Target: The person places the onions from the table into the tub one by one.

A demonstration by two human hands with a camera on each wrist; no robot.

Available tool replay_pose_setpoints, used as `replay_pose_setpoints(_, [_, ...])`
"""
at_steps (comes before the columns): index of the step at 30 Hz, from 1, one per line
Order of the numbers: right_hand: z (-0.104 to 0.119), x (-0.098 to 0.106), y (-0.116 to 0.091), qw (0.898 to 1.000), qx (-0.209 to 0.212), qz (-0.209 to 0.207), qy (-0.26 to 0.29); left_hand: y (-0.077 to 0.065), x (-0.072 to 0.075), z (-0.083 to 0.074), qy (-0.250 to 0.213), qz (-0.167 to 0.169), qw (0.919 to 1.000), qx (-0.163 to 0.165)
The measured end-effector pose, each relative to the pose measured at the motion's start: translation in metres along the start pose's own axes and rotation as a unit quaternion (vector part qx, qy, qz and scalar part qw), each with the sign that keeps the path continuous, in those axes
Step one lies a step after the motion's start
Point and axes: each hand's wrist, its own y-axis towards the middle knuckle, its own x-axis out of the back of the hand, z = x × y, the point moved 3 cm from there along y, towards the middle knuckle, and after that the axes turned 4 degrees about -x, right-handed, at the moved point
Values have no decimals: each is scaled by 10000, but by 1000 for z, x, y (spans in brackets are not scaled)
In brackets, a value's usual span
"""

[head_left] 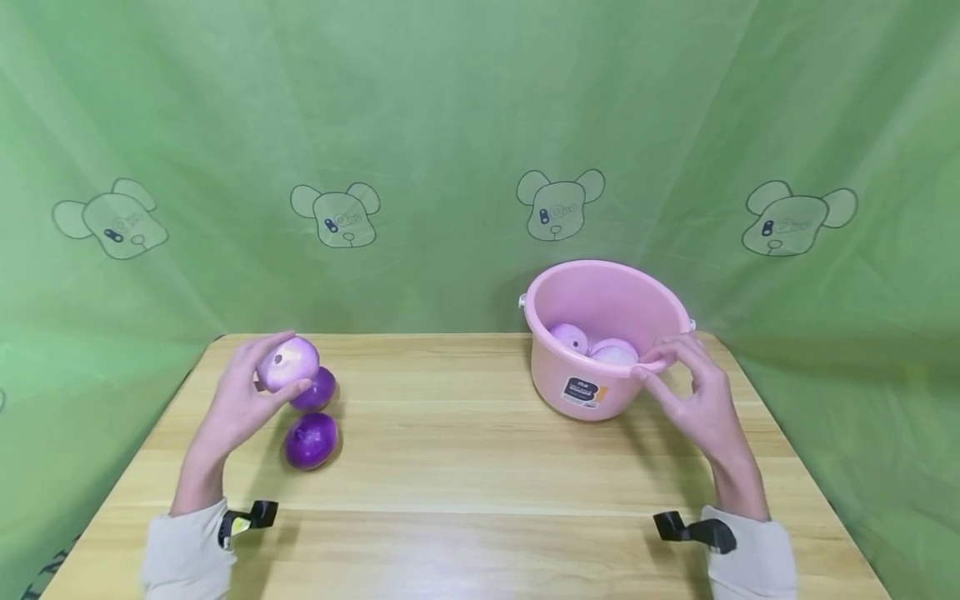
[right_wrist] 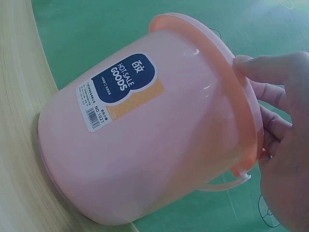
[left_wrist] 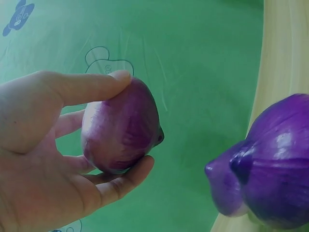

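Observation:
My left hand (head_left: 243,392) grips a purple onion (head_left: 289,364) between thumb and fingers, raised over the left side of the table. In the left wrist view the thumb lies along one side of this onion (left_wrist: 123,128) and the fingertips along the other. Two darker purple onions sit close by on the table, one (head_left: 315,390) partly behind the held one and another (head_left: 311,441) nearer me. At the right, my right hand (head_left: 701,400) pinches the rim of a pink bucket (head_left: 551,375). Inside the bucket lie pale purple onions (head_left: 570,337), partly hidden by its front wall.
The wooden table (head_left: 450,467) reaches back to a green curtain (head_left: 450,125) printed with bear heads. A label (right_wrist: 116,89) is stuck on the bucket's side, and its white handle (right_wrist: 227,185) hangs behind the rim. Both wrists wear black straps (head_left: 697,533).

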Motion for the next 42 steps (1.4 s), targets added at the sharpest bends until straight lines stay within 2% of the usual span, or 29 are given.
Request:
replay_pose_setpoints(8, [-1, -2, -1, 10000, -76, 37, 13, -1, -4, -2, -191, -43, 9997, 127])
replay_pose_setpoints(14, [-1, 2, -1, 9999, -121, -6, 40, 4, -6, -4, -483, -41, 9987, 168])
replay_pose_setpoints(21, [-3, 3, -1, 9999, -142, -5, 49, 6, -5, -14, -770, -124, 9968, 157])
replay_pose_setpoints(28, [-3, 1, -1, 9999, -104, -21, 23, 11, -11, -24, -982, -153, 9949, 163])
replay_pose_setpoints(42, [-2, 1, -1, 10000, -40, -24, 63, 20, -23, -31, -1136, -145, 9934, 71])
